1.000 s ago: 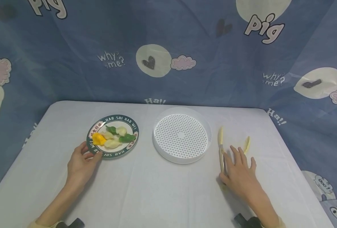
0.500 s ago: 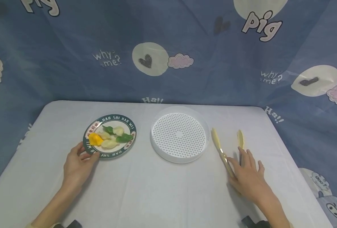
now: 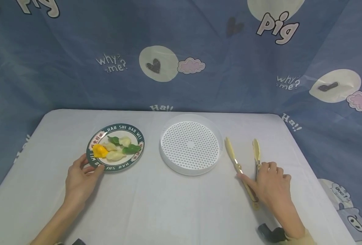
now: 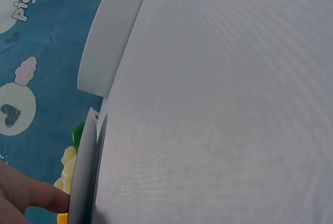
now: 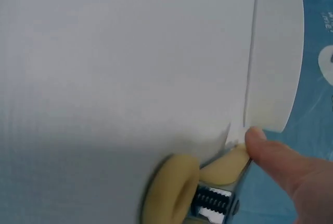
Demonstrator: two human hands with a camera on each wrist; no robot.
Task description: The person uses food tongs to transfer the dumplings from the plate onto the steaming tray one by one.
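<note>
1. The left hand [image 3: 82, 183] holds the plate [image 3: 117, 168] by its near-left rim, thumb on the rim and fingers at the left edge.
2. The plate is at the left of the tabletop [image 3: 168, 207]; its rim is dark green with white lettering.
3. On it lie a yellow piece [image 3: 99, 151] at the left, green pieces [image 3: 131, 149] at the far side and right, and pale pieces [image 3: 115, 156] among them.
4. The right hand [image 3: 274, 183] is clamped on the tongs [image 3: 231, 148], its thumb against the left arm and its fingers curled at the right one.
5. The tongs' arms stand apart, yellowish tips pointing far; the right wrist view shows a dark spring between them.
6. Between plate and tongs sits a round white perforated tray [image 3: 184, 170], touching neither.
7. A printed blue cloth [image 3: 199, 30] hangs beyond the tabletop.
</note>
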